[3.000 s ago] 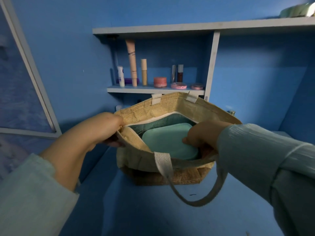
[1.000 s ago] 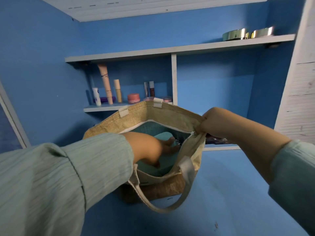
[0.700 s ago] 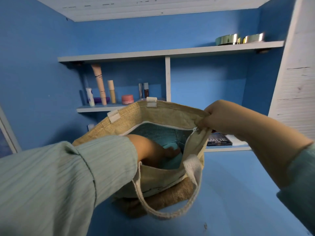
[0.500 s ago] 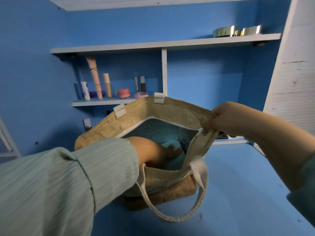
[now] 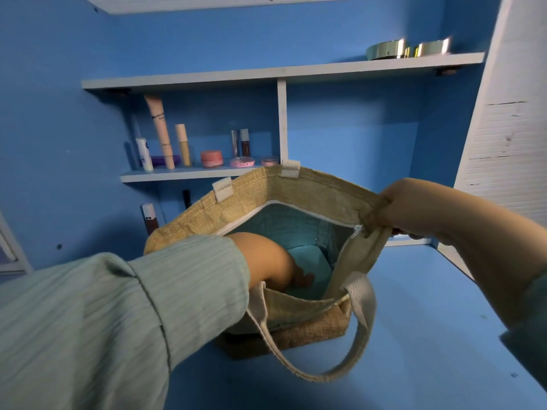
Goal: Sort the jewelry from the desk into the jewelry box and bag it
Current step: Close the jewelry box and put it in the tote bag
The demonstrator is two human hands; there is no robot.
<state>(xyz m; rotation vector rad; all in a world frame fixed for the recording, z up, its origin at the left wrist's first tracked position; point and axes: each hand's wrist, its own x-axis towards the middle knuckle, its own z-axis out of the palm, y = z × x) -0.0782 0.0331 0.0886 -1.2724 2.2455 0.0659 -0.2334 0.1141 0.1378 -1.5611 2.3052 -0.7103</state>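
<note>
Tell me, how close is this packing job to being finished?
Nearly finished. The teal jewelry box already lies inside the burlap bag. Right now the left hand reaches in onto the box, while the right hand grips the bag's rim, holding it open. Left: withdrawing the hand and perhaps closing the bag.

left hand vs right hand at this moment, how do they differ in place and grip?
The left hand is reached down inside the jute bag, fingers on the teal jewelry box; whether it grips the box is hidden. The right hand is outside, pinching the bag's rim at its right corner and holding the mouth open. The left hand sits low in the bag, the right hand up at rim height. Both arms wear pale green ribbed sleeves.
</note>
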